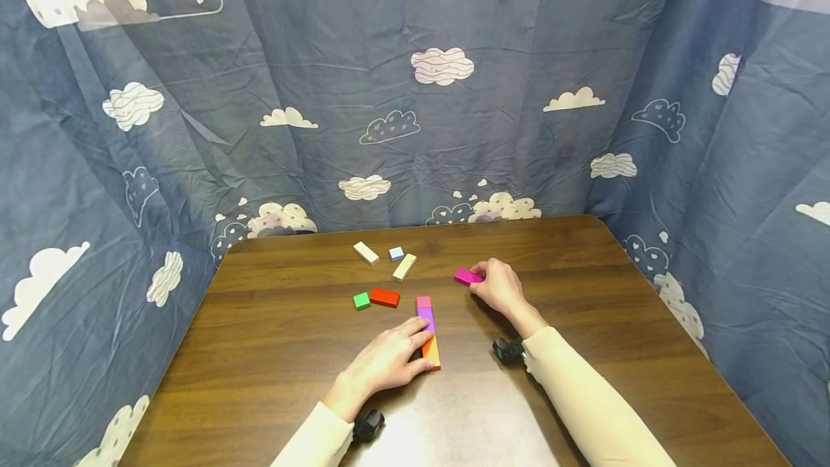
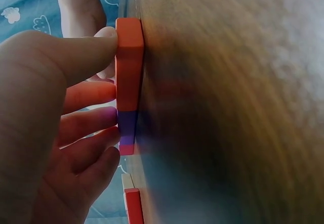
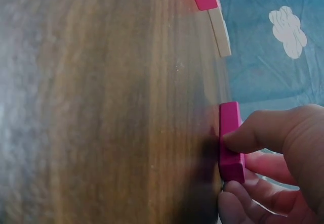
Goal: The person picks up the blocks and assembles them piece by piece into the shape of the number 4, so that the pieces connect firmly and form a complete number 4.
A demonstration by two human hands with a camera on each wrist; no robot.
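Observation:
A row of three blocks lies end to end on the table: an orange block nearest, then a purple block, then a small pink block at the far end. My left hand rests along the row's left side, its thumb touching the orange block and its extended fingers reaching the orange and purple ones. Farther right, my right hand pinches a magenta block between thumb and fingers. In the right wrist view, that block is close to the tabletop, its lower end partly among the fingers.
Left of the row lie a red block and a green block. Behind them are two cream blocks, one farther back, one nearer, and a light blue block. A cloud-patterned curtain hangs beyond the wooden table.

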